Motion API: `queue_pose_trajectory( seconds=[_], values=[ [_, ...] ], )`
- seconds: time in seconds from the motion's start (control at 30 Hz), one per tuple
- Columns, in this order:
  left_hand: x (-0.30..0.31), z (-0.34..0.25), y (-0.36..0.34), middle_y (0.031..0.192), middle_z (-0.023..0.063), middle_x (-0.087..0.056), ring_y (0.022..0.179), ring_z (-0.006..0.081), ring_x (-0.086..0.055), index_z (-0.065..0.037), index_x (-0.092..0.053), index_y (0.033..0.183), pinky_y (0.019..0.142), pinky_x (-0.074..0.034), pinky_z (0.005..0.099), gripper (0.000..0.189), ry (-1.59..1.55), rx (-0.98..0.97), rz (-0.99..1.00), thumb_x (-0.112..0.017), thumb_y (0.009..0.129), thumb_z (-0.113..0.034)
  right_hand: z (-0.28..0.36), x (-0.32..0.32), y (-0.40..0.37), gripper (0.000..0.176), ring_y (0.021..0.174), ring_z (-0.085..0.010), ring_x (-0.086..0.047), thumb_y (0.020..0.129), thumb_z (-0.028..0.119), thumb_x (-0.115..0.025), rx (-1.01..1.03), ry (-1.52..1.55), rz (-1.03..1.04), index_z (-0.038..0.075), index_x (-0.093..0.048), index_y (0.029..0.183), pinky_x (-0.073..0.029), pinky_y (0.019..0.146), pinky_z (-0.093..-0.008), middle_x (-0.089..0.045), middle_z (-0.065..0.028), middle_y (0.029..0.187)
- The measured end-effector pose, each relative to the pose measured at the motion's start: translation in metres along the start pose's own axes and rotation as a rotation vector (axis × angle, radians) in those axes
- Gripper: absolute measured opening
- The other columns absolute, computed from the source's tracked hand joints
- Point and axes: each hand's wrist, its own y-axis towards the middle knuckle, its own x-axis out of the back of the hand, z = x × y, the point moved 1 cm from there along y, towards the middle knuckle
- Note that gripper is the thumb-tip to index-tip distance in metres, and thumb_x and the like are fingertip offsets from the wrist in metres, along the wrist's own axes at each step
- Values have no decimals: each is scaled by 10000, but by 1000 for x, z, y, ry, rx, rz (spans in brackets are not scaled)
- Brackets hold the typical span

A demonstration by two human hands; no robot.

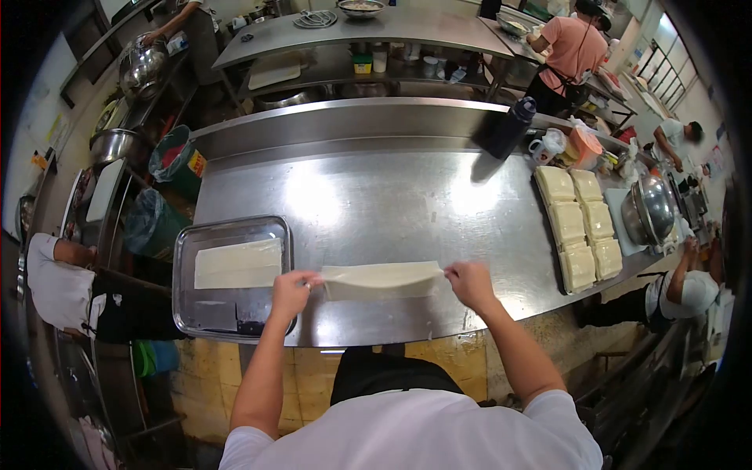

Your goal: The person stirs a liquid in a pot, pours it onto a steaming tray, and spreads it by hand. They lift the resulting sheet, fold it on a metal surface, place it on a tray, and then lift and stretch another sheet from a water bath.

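A pale, thin sheet of dough (381, 280) stretches between my two hands above the steel table. My left hand (293, 294) is closed on its left end, close to the right rim of a metal tray. My right hand (470, 283) pinches the opposite end, and the sheet sags a little in the middle. In the metal tray (180, 270) lies another flat rectangular sheet (238, 265) of the same pale colour. The fingertips on the held sheet are slightly blurred.
On the right of the steel table (376, 188) stands a dark tray of several wrapped pale blocks (568, 223). A dark bottle (511, 129), a mug (548, 146) and metal bowls (650, 207) are near it. Lined bins (176, 166) stand left. Other people work around the room.
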Motion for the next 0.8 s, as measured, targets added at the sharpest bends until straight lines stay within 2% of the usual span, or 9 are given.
queue_pose_trajectory(
  seconds=[0.1,0.2,0.23,0.3,0.43,0.53,0.63,0.7,0.8],
  values=[
    [-5,15,-35,973,158,-771,909,295,-725,-50,-804,963,818,-566,382,167,106,-96,144,-821,816,-128,-17,-29,-43,213,888,-401,-710,890,198,-691,1,-17,83,47,-782,1010,-565,819,-475,-747,-196,944],
    [-5,20,-53,975,154,-760,923,317,-709,-44,-795,968,824,-569,397,177,133,3,151,-818,808,-116,-22,-46,-58,261,961,-416,-700,887,175,-642,-7,-17,142,44,-770,1073,-561,876,-479,-742,-215,1026],
    [-4,22,-56,1003,152,-757,945,327,-701,-52,-791,1005,843,-562,409,207,101,50,88,-811,810,-119,-16,-46,-56,267,960,-417,-701,885,175,-635,-16,-17,143,41,-769,1074,-560,879,-481,-742,-216,1026],
    [-1,22,-50,1012,153,-756,955,333,-699,-56,-787,1009,855,-556,419,206,124,-12,3,-804,816,-125,-3,-53,-42,289,971,-415,-702,889,190,-627,5,2,129,36,-764,1091,-556,889,-489,-742,-224,1026],
    [-2,20,-22,1016,150,-756,962,341,-699,-66,-783,1006,871,-547,429,187,85,-46,-127,-785,837,-149,67,-64,18,294,1021,-418,-683,890,194,-643,81,124,115,42,-749,1119,-541,917,-509,-727,-230,1091],
    [-8,18,-7,980,140,-762,925,295,-712,-61,-781,1011,822,-550,388,179,80,46,-220,-777,852,-143,122,-96,59,321,1052,-422,-672,875,201,-676,194,181,140,18,-736,1132,-532,940,-507,-719,-249,1101],
    [-17,21,2,975,139,-761,907,288,-716,-54,-773,1027,825,-558,394,185,51,99,-246,-766,863,-138,164,-140,86,284,1050,-426,-676,876,213,-684,234,207,254,28,-742,1084,-536,932,-511,-720,-237,1105],
    [-20,24,4,1008,139,-750,915,293,-710,-51,-751,1079,836,-562,401,240,49,167,-195,-773,850,-121,181,-167,95,244,1024,-410,-682,857,229,-714,279,16,309,35,-742,1002,-541,893,-507,-727,-204,1051],
    [-32,37,4,1093,160,-710,1011,357,-665,-49,-719,1101,913,-530,457,278,99,134,-132,-754,837,-132,185,-192,104,225,1002,-399,-667,813,250,-760,314,-106,342,51,-724,912,-526,878,-497,-710,-172,997]
  ],
)
